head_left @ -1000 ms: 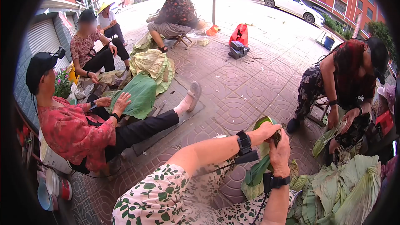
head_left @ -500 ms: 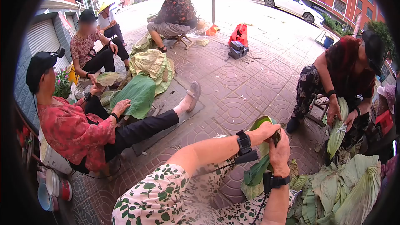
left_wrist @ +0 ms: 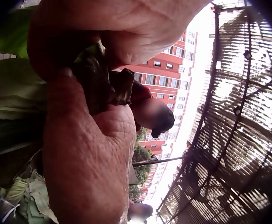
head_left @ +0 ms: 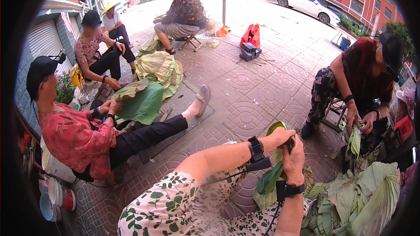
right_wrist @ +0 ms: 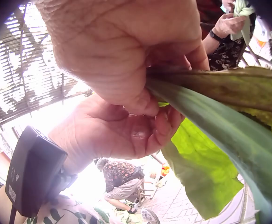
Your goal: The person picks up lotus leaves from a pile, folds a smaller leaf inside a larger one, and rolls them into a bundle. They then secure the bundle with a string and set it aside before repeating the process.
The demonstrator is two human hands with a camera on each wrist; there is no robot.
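Both hands grip a folded bunch of green leaves (head_left: pixel 270 180) in front of the patterned trousers. Close against each other in the head view are the left hand (head_left: pixel 280 137) and the right hand (head_left: pixel 294 159). A dark, crumpled leaf end (left_wrist: pixel 95 77) pokes out between the left hand (left_wrist: pixel 122 28) above and the right hand (left_wrist: pixel 89 154) below. In the right wrist view, the right hand (right_wrist: pixel 126 42) pinches the leaves' narrow end over the curled fingers of the left hand (right_wrist: pixel 122 133). Green blades (right_wrist: pixel 220 126) fan out rightward; palms and some fingertips are hidden.
A heap of dry leaves (head_left: pixel 350 201) lies at lower right, near a seated person (head_left: pixel 365 70) handling leaves. At left, a person in red (head_left: pixel 78 135) sits with one leg stretched out beside another leaf pile (head_left: pixel 159 72). Buckets (head_left: pixel 55 192) stand lower left.
The wearer's hands and leaves show no clear movement. The person in red now holds up a dry leaf over the green one; the person at right has lowered their pale green bundle.
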